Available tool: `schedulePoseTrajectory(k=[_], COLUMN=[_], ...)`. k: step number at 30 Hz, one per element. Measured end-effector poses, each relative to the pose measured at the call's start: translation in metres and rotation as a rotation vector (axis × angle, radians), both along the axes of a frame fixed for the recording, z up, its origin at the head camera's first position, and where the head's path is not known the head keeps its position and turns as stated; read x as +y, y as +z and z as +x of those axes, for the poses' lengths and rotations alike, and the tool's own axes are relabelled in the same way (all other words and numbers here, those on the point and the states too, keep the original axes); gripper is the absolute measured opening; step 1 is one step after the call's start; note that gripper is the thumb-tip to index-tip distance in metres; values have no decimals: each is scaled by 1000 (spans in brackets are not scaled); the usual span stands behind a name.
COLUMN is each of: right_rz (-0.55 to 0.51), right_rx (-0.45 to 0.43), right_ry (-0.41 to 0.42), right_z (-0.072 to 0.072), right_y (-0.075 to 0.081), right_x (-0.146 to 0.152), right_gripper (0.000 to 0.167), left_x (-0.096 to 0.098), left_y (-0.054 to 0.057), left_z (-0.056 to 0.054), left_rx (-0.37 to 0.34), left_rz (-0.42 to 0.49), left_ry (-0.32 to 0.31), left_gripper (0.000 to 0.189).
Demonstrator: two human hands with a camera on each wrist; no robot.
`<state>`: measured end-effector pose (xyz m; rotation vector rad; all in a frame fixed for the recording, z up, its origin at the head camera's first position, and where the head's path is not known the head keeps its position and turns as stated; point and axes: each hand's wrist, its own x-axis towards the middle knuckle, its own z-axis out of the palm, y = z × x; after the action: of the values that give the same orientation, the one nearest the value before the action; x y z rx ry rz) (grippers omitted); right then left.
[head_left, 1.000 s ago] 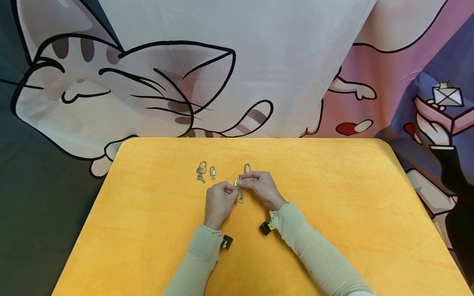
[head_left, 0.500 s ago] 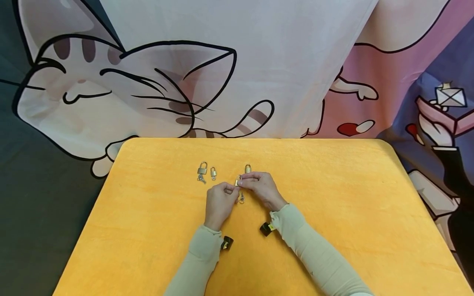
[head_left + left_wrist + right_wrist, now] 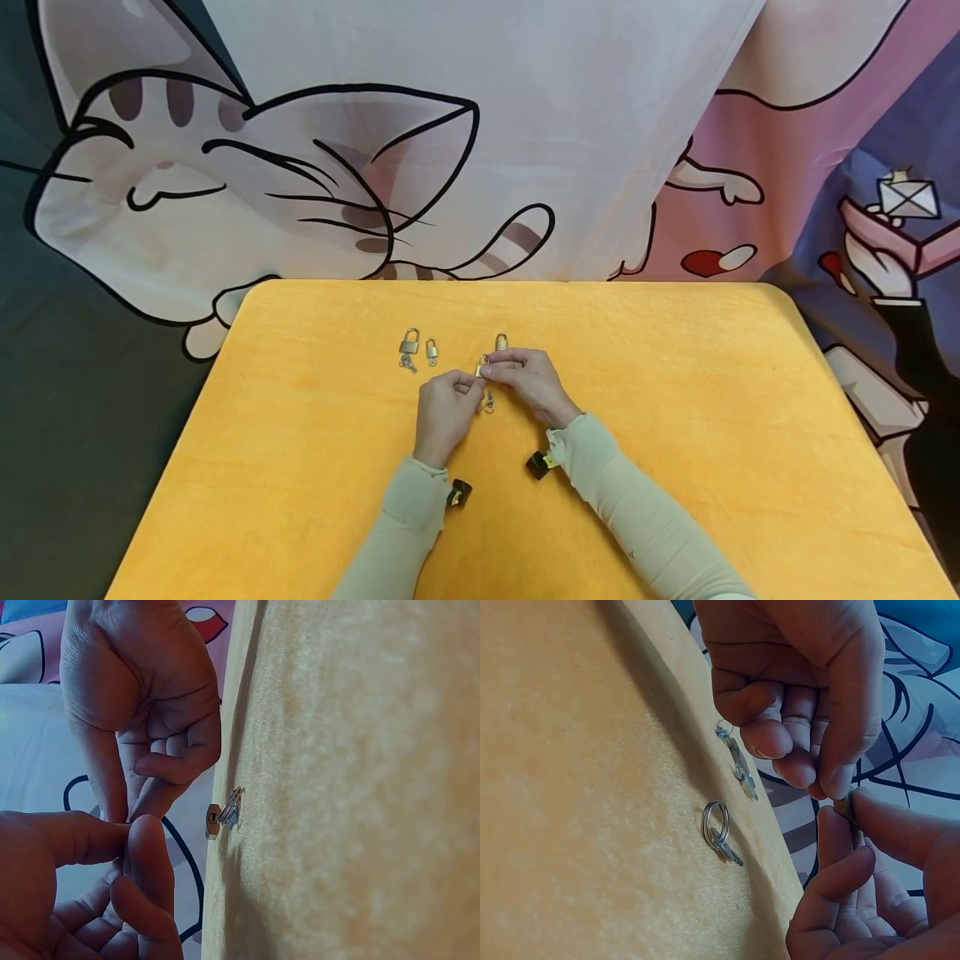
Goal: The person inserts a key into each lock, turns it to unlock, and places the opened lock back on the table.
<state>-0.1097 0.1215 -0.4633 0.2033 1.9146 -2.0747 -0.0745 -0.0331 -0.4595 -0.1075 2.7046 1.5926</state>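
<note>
A small brass padlock [image 3: 482, 365] is held up between both hands, over the middle of the table. My right hand [image 3: 528, 379] pinches its body from the right with thumb and fingertips. From below left, the thumb and forefinger of my left hand [image 3: 447, 412] pinch its lower end; whatever lies between those fingertips is hidden. In the right wrist view only a sliver of the brass padlock [image 3: 844, 802] shows among the fingers. Under the hands lies a key ring with key [image 3: 720, 831]. Just behind the right hand is another brass padlock [image 3: 502, 342].
To the left of the hands lie a larger padlock [image 3: 409, 341] with keys [image 3: 407, 363] below its body and a small padlock [image 3: 432, 351]. They rest on the yellow table cover [image 3: 645, 358]. A printed curtain [image 3: 585, 125] hangs behind the table's far edge.
Both hands keep their pinch on the padlock in nearly the same place. Only a slight shift of the whole head view is visible.
</note>
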Motion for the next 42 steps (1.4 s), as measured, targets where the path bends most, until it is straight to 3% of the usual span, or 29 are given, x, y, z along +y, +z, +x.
schedulePoseTrajectory(k=[28,42], right_rz=[-11,8], right_rx=[31,19], right_ry=[36,49], right_z=[-1,-4], right_y=[1,-2], right_x=[2,0], right_gripper=[27,25], left_x=[-2,-4], left_y=[-1,-3], left_z=[-3,-2], left_rx=[-53,-66], left_rz=[59,56], left_ry=[-47,-34], left_gripper=[19,20])
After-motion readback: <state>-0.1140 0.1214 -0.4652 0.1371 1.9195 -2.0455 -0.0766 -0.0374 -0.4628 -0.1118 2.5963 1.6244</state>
